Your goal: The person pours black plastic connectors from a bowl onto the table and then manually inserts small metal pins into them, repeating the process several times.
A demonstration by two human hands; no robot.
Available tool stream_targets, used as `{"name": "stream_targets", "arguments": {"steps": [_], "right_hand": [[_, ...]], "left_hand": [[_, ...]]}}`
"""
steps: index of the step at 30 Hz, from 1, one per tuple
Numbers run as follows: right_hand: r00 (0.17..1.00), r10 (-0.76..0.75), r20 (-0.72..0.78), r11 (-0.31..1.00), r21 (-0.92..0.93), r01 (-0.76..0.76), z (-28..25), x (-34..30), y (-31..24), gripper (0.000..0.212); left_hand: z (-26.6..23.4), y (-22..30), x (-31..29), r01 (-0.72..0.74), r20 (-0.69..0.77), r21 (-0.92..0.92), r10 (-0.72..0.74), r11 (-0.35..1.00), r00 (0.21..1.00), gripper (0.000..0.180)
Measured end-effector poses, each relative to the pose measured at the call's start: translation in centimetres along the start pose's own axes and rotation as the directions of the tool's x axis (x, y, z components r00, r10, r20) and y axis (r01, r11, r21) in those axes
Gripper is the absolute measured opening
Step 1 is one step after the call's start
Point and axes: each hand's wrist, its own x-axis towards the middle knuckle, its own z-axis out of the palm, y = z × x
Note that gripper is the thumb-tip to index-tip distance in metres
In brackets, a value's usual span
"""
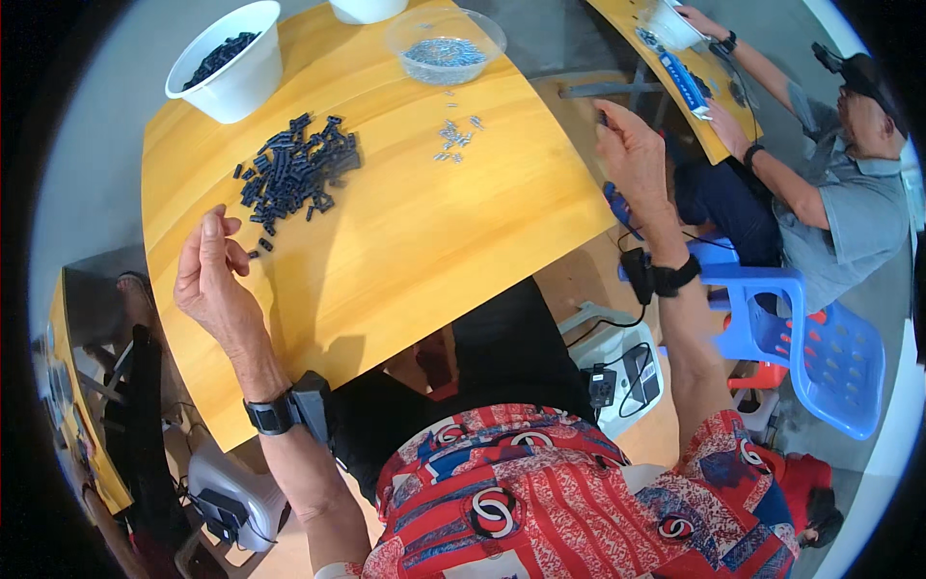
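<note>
A heap of small black plastic pieces (289, 169) lies on the yellow wooden table (415, 270), with a few strays at its near side. Beside these strays my left hand (217, 280) hovers with its fingertips drawn together; whatever they may hold is hidden. My right hand (632, 154) is raised past the table's right edge. Between its thumb and fingers it pinches a small black piece (603, 118). Several small silvery metal parts (455, 135) are scattered on the table between my hands, nearer the far edge.
A white bucket (236, 82) with more black pieces stands at the far left. A clear round tub (446, 58) of silvery parts sits at the far edge, near another white container (367, 8). On the right, a person (830, 193) works at another table, near a blue plastic chair (810, 338).
</note>
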Motion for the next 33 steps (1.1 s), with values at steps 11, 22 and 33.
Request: {"name": "stream_targets", "arguments": {"steps": [11,22,33], "right_hand": [[0.975,0.151,0.164,0.966,-0.233,-0.111,2.3,-0.7,9.2,0.033],[0.822,0.154,0.548,0.757,0.47,-0.455,6.2,-2.0,-11.1,0.019],[0.849,-0.119,0.514,0.904,0.409,-0.121,9.6,-3.0,-13.8,0.014]], "left_hand": [[-3.3,-3.4,2.1,0.098,-0.23,0.132,-0.066,0.986,0.971,0.016],[-3.9,-2.2,1.8,0.252,-0.072,0.414,-0.244,0.875,0.967,0.015],[-4.4,-1.2,1.6,0.21,0.156,0.545,-0.344,0.811,0.926,0.018]]}}
